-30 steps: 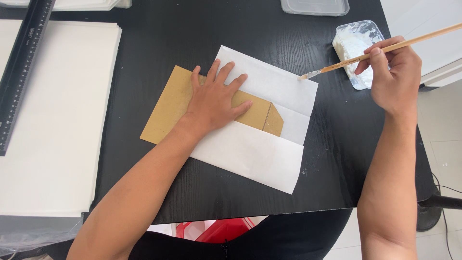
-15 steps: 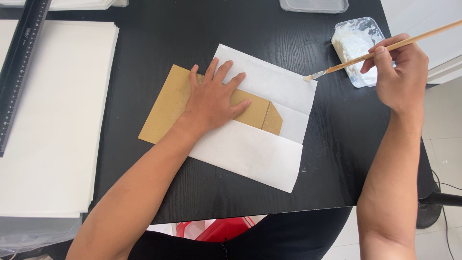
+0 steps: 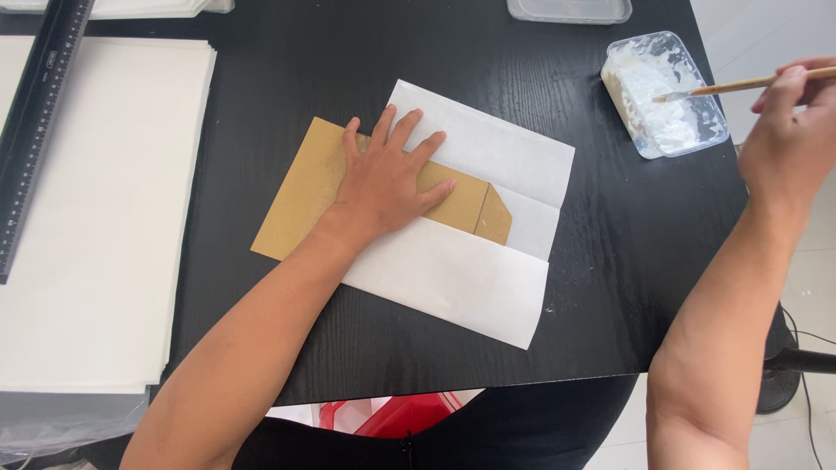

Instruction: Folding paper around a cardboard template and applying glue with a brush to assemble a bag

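My left hand [image 3: 387, 178] lies flat, fingers spread, on a brown cardboard template [image 3: 300, 187]. The template sits inside a folded white paper sheet [image 3: 461, 278] on the black table [image 3: 287, 78]; its cut corner [image 3: 494, 218] pokes out between the folds. My right hand [image 3: 784, 144] grips a thin wooden brush [image 3: 740, 85] at the right edge of the view. The brush tip dips into a clear plastic tub of white paste [image 3: 666, 96] at the table's far right.
A stack of white sheets [image 3: 96, 218] covers the left of the table, with a long black ruler [image 3: 39, 113] lying on it. Another clear container [image 3: 570, 9] stands at the far edge. Something red [image 3: 401, 413] shows below the near table edge.
My right hand has moved right and the brush tip has gone from above the paper's corner into the paste tub. The left hand has stayed pressed on the cardboard.
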